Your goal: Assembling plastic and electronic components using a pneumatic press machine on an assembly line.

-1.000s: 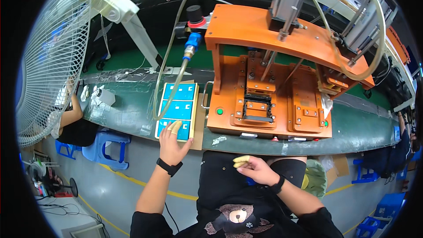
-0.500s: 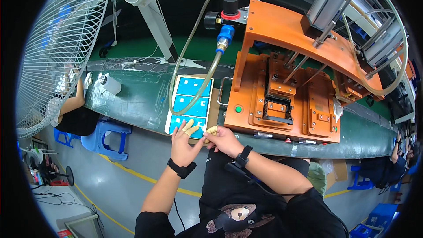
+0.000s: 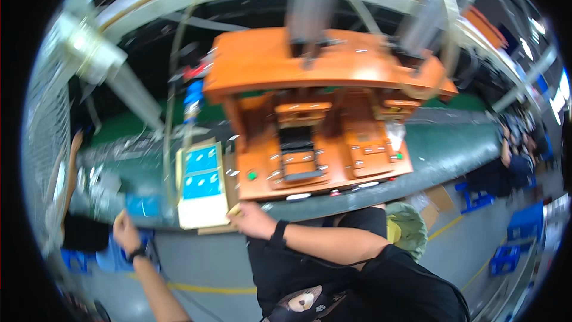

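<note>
My left hand [image 3: 126,235] is out at the left, over the table's near edge. Its fingertips are just below a flat blue sheet [image 3: 143,205] lying on the green table; blur hides whether they touch it. My right hand [image 3: 253,220], in yellow finger cots, has its fingers drawn together beside the lower right corner of a pale board [image 3: 204,213]. Whether anything small is between those fingers cannot be made out. Two blue panels with small white marks, an upper one [image 3: 201,159] and a lower one [image 3: 201,185], lie on the board; its near third is bare cream.
An orange press fixture [image 3: 322,185] with upright cylinders stands right of the board. Clear plastic wrapping [image 3: 104,185] lies at the left. A fan cage [image 3: 44,137] fills the left rim. Other people work at both ends of the bench; a green bag [image 3: 411,226] is below its edge.
My hands have parted, the left one moving far left. The nearest blue panel is off the board, and a blue sheet now lies on the table to the left. The view has swung right.
</note>
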The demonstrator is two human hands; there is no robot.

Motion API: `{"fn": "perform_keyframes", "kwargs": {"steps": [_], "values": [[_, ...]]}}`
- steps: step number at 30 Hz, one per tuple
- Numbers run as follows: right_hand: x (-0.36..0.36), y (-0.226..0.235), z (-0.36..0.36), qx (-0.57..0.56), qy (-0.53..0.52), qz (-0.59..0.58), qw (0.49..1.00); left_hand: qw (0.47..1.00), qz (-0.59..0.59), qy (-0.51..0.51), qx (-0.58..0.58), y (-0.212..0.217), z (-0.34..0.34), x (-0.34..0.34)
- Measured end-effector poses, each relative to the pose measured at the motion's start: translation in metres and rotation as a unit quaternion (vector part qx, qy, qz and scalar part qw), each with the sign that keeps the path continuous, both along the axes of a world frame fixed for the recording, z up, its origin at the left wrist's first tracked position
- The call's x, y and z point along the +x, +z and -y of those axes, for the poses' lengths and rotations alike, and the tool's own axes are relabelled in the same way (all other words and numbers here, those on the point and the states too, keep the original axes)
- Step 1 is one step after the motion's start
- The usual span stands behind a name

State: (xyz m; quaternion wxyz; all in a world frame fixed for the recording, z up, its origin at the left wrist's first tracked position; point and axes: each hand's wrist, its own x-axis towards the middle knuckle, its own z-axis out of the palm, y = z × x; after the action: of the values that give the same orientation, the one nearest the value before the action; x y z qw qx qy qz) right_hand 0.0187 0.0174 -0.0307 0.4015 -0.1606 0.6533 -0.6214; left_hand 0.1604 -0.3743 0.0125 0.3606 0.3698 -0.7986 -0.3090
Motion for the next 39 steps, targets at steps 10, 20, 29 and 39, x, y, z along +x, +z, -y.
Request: {"fn": "perform_keyframes", "kwargs": {"steps": [10, 20, 29, 39], "values": [[-0.031, 0.188, -0.163, 0.092, -0.184, -0.723, 0.659, 0.954, -0.008, -0.255, 0.155, 0.1, -0.24, 0.057], [-0.07, 0.207, -0.192, 0.007, -0.144, -0.791, 0.595, 0.816, -0.023, -0.533, 0.224, 0.101, -0.324, -0.029], [-0.001, 0.194, -0.414, -0.183, -0.495, -0.321, 0.786, 0.826, 0.028, -0.558, -0.08, 0.159, -0.346, -0.158], [-0.14, 0.002, -0.549, -0.349, -0.657, 0.008, 0.668, 0.826, 0.158, -0.519, -0.153, 0.132, -0.336, -0.266]]}}
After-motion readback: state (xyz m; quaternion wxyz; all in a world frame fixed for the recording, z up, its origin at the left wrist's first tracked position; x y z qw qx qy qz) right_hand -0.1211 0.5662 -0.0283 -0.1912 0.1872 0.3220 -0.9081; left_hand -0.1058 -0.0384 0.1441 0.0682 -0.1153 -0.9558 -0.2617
